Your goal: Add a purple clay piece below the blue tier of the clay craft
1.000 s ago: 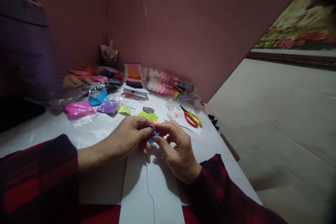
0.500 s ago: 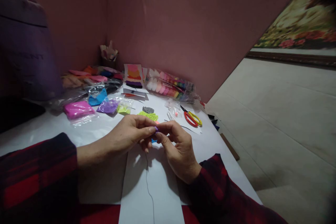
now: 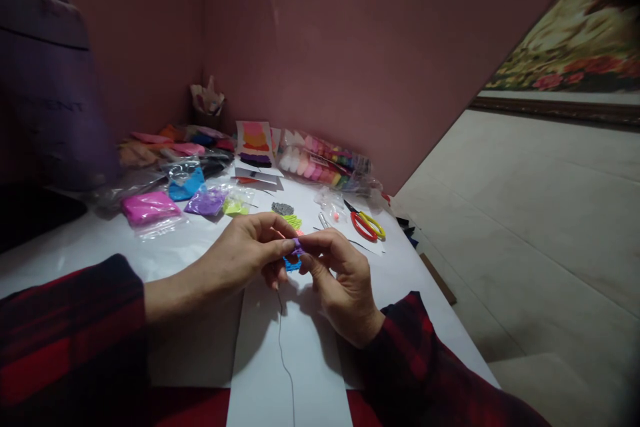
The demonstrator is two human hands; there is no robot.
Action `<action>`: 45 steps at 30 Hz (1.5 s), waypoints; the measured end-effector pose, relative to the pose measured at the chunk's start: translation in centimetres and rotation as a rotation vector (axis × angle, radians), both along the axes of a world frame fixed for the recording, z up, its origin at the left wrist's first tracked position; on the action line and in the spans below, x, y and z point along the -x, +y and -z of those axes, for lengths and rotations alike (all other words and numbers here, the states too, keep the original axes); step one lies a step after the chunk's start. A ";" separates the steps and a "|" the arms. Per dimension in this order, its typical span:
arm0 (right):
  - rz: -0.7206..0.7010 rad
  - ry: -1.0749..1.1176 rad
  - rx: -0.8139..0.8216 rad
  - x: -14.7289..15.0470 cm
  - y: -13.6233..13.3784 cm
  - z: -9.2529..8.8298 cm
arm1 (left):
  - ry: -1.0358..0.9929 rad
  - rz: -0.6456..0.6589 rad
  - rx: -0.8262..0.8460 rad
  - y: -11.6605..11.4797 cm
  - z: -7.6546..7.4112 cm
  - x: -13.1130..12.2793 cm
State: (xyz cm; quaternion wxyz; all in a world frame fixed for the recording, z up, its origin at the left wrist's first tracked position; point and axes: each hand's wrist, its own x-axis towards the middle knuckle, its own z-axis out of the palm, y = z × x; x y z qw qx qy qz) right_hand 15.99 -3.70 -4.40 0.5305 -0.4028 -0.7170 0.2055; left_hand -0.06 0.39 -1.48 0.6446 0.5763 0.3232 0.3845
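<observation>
Over a white sheet of paper [image 3: 265, 360], a small purple piece of modelling clay [image 3: 299, 246] is pinched between the fingertips of both hands. My left hand [image 3: 250, 247] closes on it from the left, thumb against forefinger. From the right, my right hand [image 3: 345, 283] grips it with thumb and fingers. Below and behind the fingers lies textured blue clay [image 3: 293, 265] on the paper. Lime-green clay [image 3: 294, 221] and a grey clay patch [image 3: 283, 208] show further up, with a bit of coral partly hidden. A thin dark line [image 3: 281, 340] runs down the sheet.
Red-and-yellow scissors [image 3: 367, 225] lie at the right beside a small clear bag [image 3: 330, 203]. Bags of pink [image 3: 150, 208], blue [image 3: 186, 185] and purple clay [image 3: 206, 201] sit at the left. Packs of coloured clay [image 3: 320, 163] lie along the pink wall. A large purple container [image 3: 55, 100] stands far left.
The purple clay shows more between my fingers, and more of the blue clay is visible beneath. My hands have shifted only slightly.
</observation>
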 end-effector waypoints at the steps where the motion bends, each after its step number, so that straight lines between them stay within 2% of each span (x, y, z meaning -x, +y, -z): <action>1: 0.009 -0.003 -0.006 0.0 0.0 0.0 | 0.005 -0.005 0.000 0.0 0.0 0.0; 7: 0.096 -0.041 -0.018 0.1 0.1 -0.1 | 0.002 -0.009 0.056 0.0 0.1 -0.1; 13: 0.046 -0.021 0.018 -0.1 0.1 0.3 | 0.027 -0.048 0.018 -0.1 -0.4 -0.1; 16: 0.098 0.018 0.053 -0.2 0.3 0.4 | 0.046 -0.056 0.003 -0.2 -0.6 0.0; 22: 0.121 -0.044 0.069 -0.1 0.4 -0.2 | 0.092 -0.021 0.040 -0.3 -0.6 -0.3; 30: 0.180 -0.058 0.107 0.0 0.4 -0.1 | 0.079 0.074 -0.061 -0.2 -0.2 0.0; 34: 0.127 -0.054 0.112 -0.1 0.3 0.0 | 0.029 0.050 -0.010 -0.1 -0.1 -0.1; 38: 0.098 -0.041 0.089 0.0 0.1 -0.2 | 0.033 0.037 -0.032 0.0 0.0 -0.1; 45: 0.175 0.055 0.096 0.0 0.3 0.1 | 0.098 0.009 -0.002 -0.3 -0.6 -0.2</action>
